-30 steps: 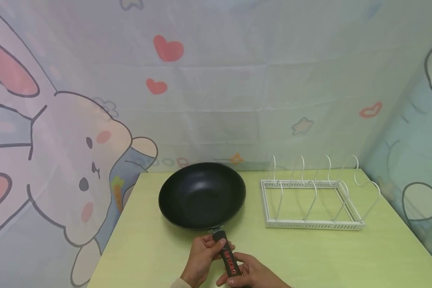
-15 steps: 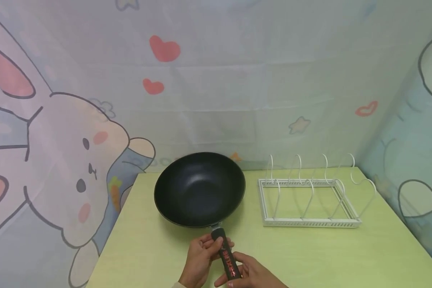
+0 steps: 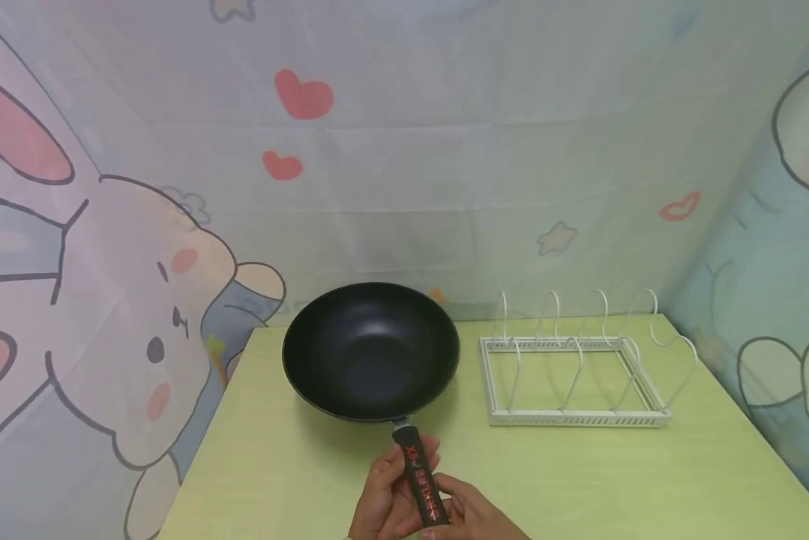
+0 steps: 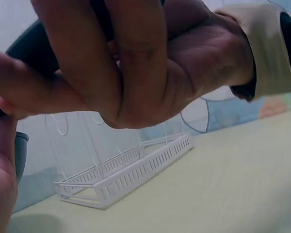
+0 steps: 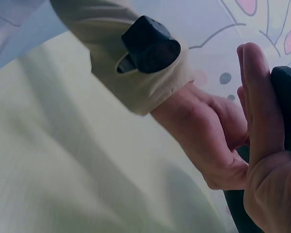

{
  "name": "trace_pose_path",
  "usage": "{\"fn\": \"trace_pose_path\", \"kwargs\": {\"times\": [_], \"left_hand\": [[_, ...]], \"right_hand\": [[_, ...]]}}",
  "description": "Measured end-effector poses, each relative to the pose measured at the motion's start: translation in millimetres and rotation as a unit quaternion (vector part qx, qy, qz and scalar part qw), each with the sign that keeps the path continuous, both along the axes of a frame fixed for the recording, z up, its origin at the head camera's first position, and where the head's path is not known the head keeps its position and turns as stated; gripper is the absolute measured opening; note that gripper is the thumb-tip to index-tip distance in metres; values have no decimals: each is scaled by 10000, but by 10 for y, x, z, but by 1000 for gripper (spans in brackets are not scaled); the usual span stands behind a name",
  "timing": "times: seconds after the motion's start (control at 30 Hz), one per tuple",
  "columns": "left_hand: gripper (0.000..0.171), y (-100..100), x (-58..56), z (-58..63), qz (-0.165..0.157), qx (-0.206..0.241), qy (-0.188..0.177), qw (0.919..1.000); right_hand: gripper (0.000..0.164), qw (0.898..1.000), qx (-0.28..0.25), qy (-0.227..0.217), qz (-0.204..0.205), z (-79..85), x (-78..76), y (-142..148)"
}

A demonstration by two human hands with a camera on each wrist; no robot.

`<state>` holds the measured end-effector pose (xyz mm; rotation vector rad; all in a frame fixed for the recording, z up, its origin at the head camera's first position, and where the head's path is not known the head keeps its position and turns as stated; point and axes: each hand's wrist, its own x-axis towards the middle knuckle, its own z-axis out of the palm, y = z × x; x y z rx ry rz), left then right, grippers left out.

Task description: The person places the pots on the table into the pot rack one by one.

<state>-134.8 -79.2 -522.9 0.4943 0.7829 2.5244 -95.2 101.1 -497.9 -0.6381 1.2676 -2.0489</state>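
A black wok (image 3: 370,352) is held at the centre of the head view, tilted so that its inside faces me. Its dark handle (image 3: 419,472), with red lettering, points toward me. The left hand (image 3: 384,491) cradles this handle from beneath and from the left, fingertips showing past its right side. At the handle's near end, the right hand (image 3: 474,510) grips from the right, partly cut off by the frame's bottom edge. The left wrist view shows curled fingers (image 4: 131,63) close up; in the right wrist view, the right fingers (image 5: 262,107) lie along the handle.
To the right of the wok, a white wire rack (image 3: 579,418) with several upright loops stands on the pale yellow-green table (image 3: 552,480). A cartoon-printed cloth (image 3: 404,172) hangs behind the table and along its sides.
The wok has risen slightly and shows more of its inside. The left hand has slid back along the handle toward the right hand, its thumb leaving the handle's top. More red lettering shows.
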Motion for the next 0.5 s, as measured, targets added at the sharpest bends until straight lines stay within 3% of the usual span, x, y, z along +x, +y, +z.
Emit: {"fn": "trace_pose_path", "kwargs": {"times": [0.07,0.17,0.33,0.5], "left_hand": [[46,19,1,-7,-112,305,38,9995],[44,37,-1,18,-104,397,34,9992],[43,54,-9,106,14,164,-54,9998],[39,80,-7,189,234,-305,143,9992]], "right_hand": [[53,10000,-20,-26,4,16,6,-2],[55,10000,-48,2,2,36,11,4],[58,9999,-47,30,85,36,4,38],[60,9979,-408,-317,384,-58,-5,95]]}}
